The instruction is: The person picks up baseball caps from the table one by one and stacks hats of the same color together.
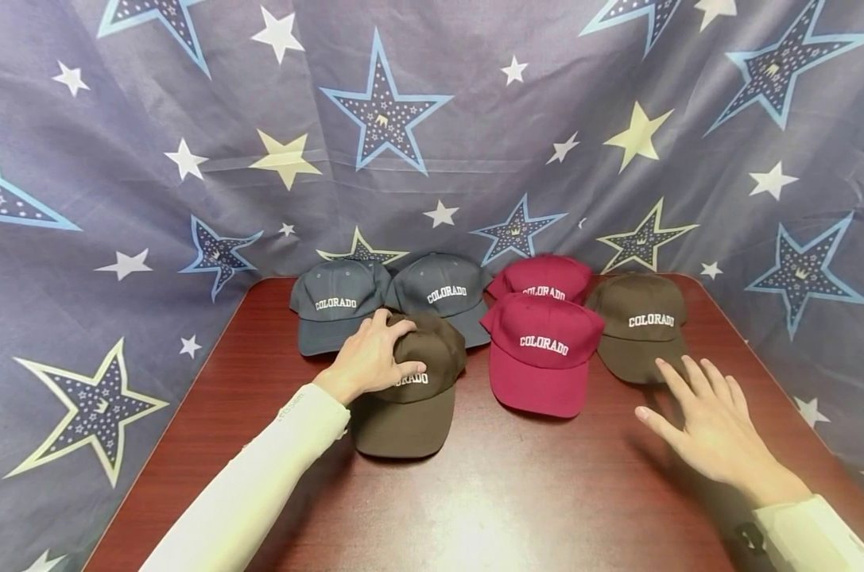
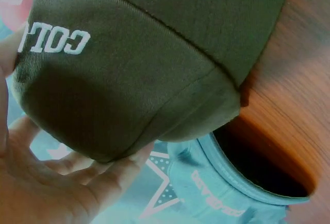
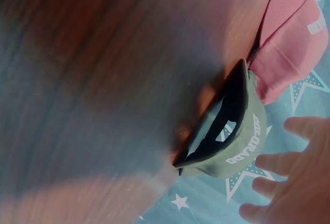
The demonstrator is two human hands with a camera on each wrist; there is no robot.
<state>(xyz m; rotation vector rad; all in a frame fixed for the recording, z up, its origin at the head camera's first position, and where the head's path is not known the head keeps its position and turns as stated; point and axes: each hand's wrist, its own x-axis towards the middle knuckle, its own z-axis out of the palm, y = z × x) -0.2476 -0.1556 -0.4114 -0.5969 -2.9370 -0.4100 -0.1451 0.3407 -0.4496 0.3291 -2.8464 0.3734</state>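
Cap: front olive-brown cotton baseball cap (image 1: 412, 389) is lying on the dark red wooden tabletop (image 1: 474, 492), brim pointing toward the person.
Left hand (image 1: 371, 359): fingers are curling over its crown, gripping it.
Right hand (image 1: 714, 425): is hovering spread wide, holding nothing, nearer the rear olive-brown cap (image 1: 642, 326).
Between: front maroon cap (image 1: 541, 353).

Near brown cap (image 1: 417, 373), matt woven twill cloth with raised white embroidered lettering, red cap (image 1: 542, 349) of similar matt cloth, table (image 1: 503, 492) of glossy reddish wood-grain finish, star-printed backdrop (image 1: 432, 119), thin creased matt fabric
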